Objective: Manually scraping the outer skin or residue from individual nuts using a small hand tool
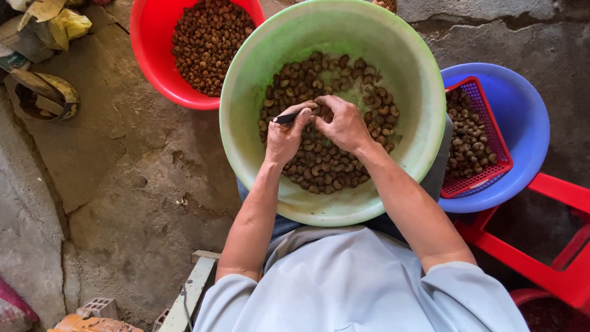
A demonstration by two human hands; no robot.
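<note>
Red plastic comes first on the left: a red basin [153, 55] on the cracked concrete floor [123, 184], heaped with brown nuts and cut off by the top edge. Next, on the person's lap, sits the pale green basin [418, 123], its bottom covered with brown nuts [326, 166]. Over these the left hand [284, 138] is curled around a small dark-handled tool [286, 117], and the right hand [344, 126] is closed with its fingertips pinched against the tool's tip, apparently on a single nut. Working well here would seem to call for a firm pinch, a short controlled stroke away from the fingers, and hands kept low so pieces fall back in. The nut itself and the blade are hidden by the fingers. Farther right, a red mesh basket [491, 123] of nuts rests in a blue basin [522, 110] on a red stool [553, 246].
</note>
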